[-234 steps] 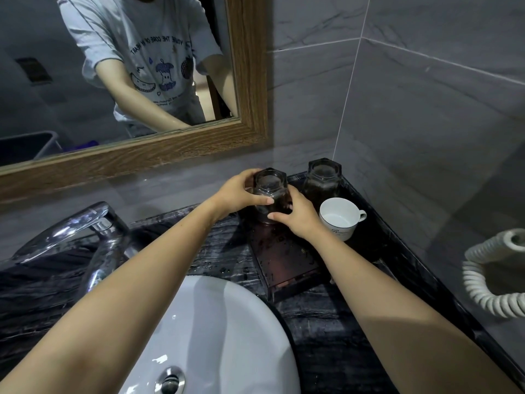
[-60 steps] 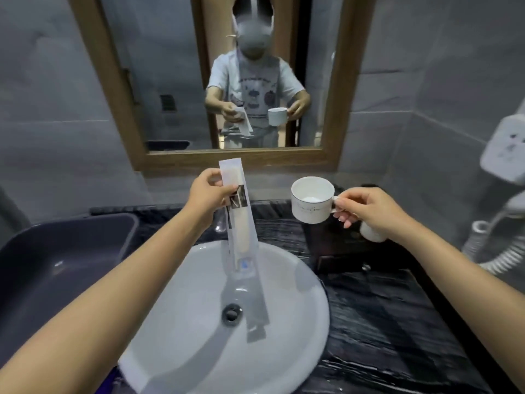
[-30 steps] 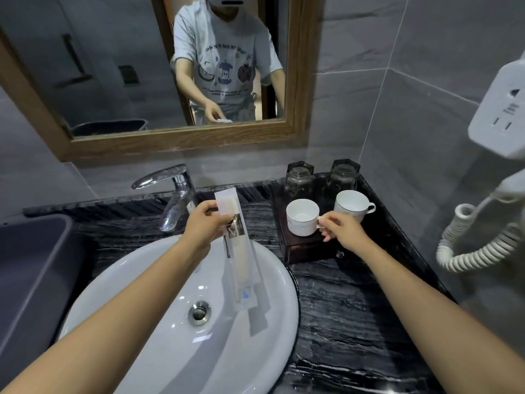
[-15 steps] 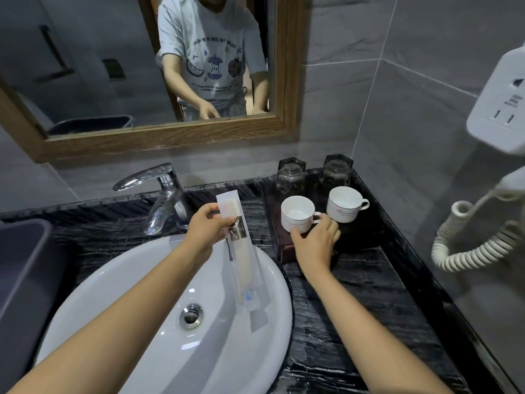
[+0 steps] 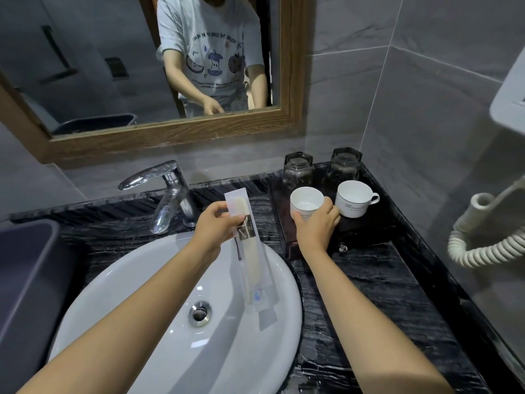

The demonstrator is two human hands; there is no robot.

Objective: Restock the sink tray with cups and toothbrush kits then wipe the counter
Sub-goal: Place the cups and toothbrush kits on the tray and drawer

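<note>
One toothbrush kit (image 5: 250, 251), lengthwise near-vertical.

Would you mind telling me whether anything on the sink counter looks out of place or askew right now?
One small thing: a shiny droplet or bead sits on the dark counter just in front of the tray; what it is cannot be told. The white cups and glass tumblers stand upright on the tray.

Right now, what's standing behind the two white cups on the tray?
Two dark glass tumblers stand side by side behind the white cups, near the wall. The cups and the right hand cover the tray surface between them.
</note>
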